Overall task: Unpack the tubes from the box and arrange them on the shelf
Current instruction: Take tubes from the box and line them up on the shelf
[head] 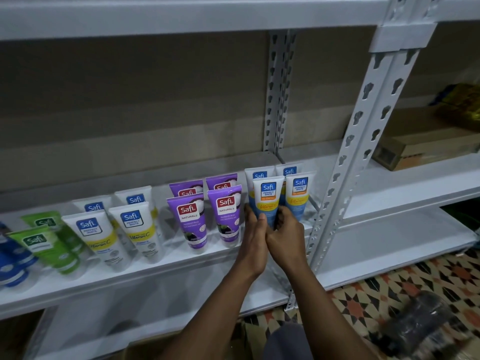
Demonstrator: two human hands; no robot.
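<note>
While left hand (253,240) and right hand (285,237) both clasp the tube (268,197) | upright at 12 o'clock; equally near | probably resting on shelf (155,271)

purple tubes (187,220) "Safi Naturals" (others "Perfect White")

patterned floor tiles (389,289), black wrapped bundle (420,323)

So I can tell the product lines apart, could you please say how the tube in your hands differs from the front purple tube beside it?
The held tube is white, yellow and blue; the purple tube is purple with a red logo patch. The held tube reads Perfect White, the purple tube Naturals. The left hand and right hand grip the held tube; the purple tube stands free. Both are upright Safi tubes.
</note>
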